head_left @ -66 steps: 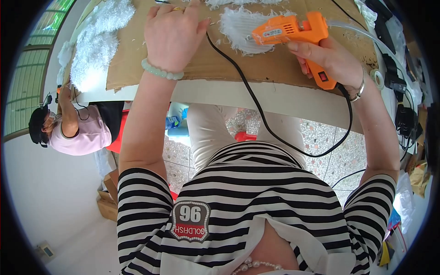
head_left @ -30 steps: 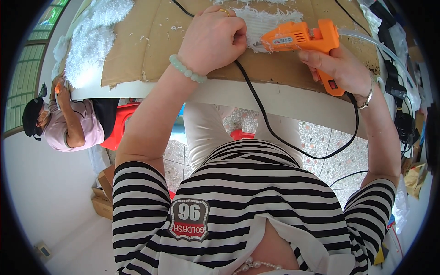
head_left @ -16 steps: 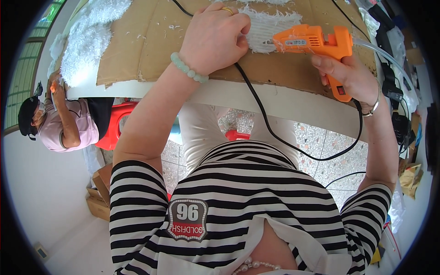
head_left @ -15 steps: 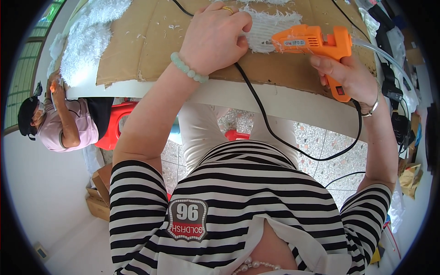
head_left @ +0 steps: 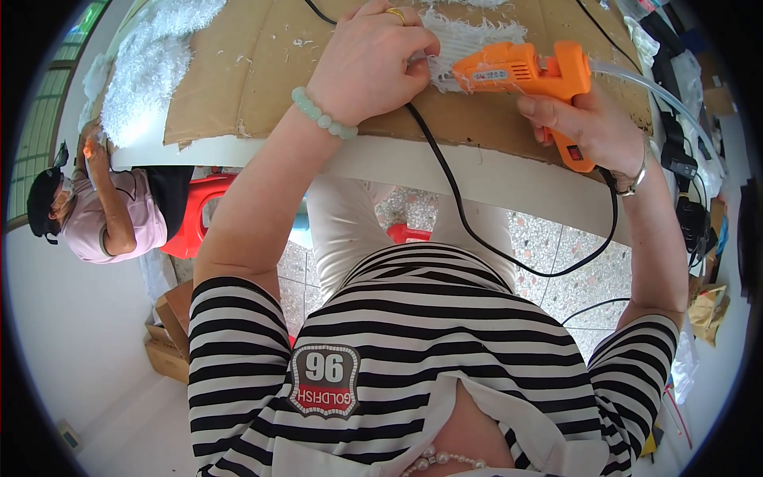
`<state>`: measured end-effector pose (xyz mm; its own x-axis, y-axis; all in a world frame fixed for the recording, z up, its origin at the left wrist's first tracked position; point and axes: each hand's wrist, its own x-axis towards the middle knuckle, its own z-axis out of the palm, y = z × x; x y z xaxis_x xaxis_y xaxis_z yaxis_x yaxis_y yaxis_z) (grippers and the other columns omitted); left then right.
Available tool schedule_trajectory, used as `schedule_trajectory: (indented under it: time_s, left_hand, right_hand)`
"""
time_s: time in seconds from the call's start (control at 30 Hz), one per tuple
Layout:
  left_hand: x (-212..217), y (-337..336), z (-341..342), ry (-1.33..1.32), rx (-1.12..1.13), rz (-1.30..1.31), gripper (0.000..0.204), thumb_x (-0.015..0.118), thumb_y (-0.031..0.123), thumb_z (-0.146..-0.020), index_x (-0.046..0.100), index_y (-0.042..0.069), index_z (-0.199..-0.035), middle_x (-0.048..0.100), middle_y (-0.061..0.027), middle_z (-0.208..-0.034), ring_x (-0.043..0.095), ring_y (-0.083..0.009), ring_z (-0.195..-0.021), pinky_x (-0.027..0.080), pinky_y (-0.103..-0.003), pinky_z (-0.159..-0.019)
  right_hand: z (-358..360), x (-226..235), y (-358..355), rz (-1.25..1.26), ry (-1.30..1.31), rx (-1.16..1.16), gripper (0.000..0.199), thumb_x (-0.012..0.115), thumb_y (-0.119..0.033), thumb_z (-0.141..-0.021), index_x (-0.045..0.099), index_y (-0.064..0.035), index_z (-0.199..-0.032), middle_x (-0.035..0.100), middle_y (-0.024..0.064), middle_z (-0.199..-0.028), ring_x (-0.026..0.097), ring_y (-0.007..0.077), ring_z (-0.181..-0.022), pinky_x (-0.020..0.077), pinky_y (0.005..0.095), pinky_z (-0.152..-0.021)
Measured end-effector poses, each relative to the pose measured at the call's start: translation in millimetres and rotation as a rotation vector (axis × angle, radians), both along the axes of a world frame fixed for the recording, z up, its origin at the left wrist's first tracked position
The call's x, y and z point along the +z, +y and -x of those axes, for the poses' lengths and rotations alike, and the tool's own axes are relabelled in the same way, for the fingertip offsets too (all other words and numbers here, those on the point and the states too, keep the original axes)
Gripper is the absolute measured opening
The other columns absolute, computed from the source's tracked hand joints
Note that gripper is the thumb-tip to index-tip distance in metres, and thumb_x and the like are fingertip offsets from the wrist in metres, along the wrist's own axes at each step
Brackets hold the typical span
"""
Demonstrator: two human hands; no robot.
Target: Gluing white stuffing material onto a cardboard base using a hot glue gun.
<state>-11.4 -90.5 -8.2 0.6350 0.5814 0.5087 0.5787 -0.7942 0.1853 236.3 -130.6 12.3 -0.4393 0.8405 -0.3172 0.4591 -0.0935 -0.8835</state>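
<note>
My right hand (head_left: 584, 123) is wrapped round the grip of an orange hot glue gun (head_left: 517, 67), its nozzle pointing left. A clear glue stick (head_left: 648, 83) runs out of its back. Under the nozzle lies a white, ribbed piece of fringed material (head_left: 469, 40) with frayed edges. My left hand (head_left: 373, 60) is closed in a pinch at the left end of that piece, close to the nozzle; its fingertips are partly hidden. Both sit over a sheet of brown cardboard (head_left: 262, 87) on a white table.
A fluffy white heap (head_left: 151, 75) lies at the table's left. The gun's black cord (head_left: 445, 175) loops below the table edge. At far left another person (head_left: 119, 207) sits on a red chair (head_left: 195, 219). Cardboard boxes (head_left: 171, 334) stand on the floor; cables and bags crowd the right.
My right hand has moved the glue gun a little to the left, bringing its nozzle nearer my left fingers. My left hand has hardly moved.
</note>
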Motion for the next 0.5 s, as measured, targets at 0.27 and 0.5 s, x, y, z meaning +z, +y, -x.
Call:
schedule_trajectory:
  time_s: [0.27,0.5]
  left_hand:
    - [-25.5,19.9,7.5,-0.181,-0.209,-0.398,0.014,0.056,0.004,-0.064,0.065,0.005,-0.075,0.061,-0.0073,-0.084,0.053,-0.0279,-0.085,0.041,-0.037,-0.078]
    - [-18.2,14.6,8.7,-0.169,-0.197,-0.408,0.016,0.056,0.004,-0.064,0.066,0.006,-0.076,0.061,-0.0072,-0.086,0.053,-0.0277,-0.087,0.041,-0.038,-0.079]
  right_hand:
    - [9.2,-1.8,0.0,-0.131,-0.005,0.023,0.028,0.062,-0.031,-0.083,0.059,-0.0054,-0.095,0.053,-0.0026,-0.066,0.051,0.0051,-0.057,0.0390,0.0205,-0.050]
    - [5.5,0.4,-3.1,-0.134,-0.076,-0.003,0.030,0.062,-0.033,-0.083,0.059,-0.0054,-0.095,0.051,-0.0029,-0.061,0.050,0.0052,-0.054,0.0387,0.0206,-0.047]
